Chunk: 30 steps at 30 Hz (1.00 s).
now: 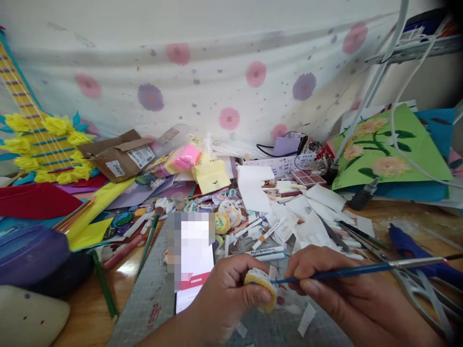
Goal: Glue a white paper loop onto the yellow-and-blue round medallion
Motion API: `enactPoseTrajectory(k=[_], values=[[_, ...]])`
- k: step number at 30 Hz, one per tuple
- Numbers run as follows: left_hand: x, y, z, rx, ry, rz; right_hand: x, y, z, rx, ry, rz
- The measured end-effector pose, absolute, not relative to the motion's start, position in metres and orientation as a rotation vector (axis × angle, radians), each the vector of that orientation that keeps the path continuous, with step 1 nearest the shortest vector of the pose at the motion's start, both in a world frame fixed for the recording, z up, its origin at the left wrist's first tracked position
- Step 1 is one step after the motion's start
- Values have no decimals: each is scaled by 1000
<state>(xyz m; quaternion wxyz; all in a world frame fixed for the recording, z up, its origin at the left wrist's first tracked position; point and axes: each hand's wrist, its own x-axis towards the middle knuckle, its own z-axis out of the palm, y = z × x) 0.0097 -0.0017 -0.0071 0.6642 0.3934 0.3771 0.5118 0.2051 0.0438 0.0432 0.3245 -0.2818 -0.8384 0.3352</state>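
My left hand [228, 288] pinches a small round piece with a fuzzy yellow edge and a whitish top [266, 301] between thumb and fingers. A blue-handled paintbrush [356, 271] is in the closed fingers of my right hand [342, 294]. Its bristles point away to the right, while the thin tip of the handle meets the side of the round piece. Beneath both hands lies a grey cutting mat [139, 313]. A lit phone [197, 270], partly blurred out, rests on the mat left of my left hand.
Markers [265, 251], paper scraps [311, 231] and similar round pieces [229, 217] crowd the area beyond my hands. Scissors [408, 284] and a blue glue gun [408, 241] lie right. A cardboard box [123, 156] and yellow-flowered guitar [47, 144] stand back left.
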Motion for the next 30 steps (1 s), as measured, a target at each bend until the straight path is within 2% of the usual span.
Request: enactPoseTrajectory(k=[7,13,18,25,30], values=[[10,-1,-8,866,885,1148,203,42,46,-642,-2209,721],[11,-1,-12,845,877,1198,198,38,43,-700,-2186,760],[14,-2,-6,751,847,1246,201,36,30,-557,-2081,680],[13,0,3,622,813,1252,214,41,30,-355,-2232,607],[12,1,3,605,829,1250,209,41,39,-482,-2092,660]])
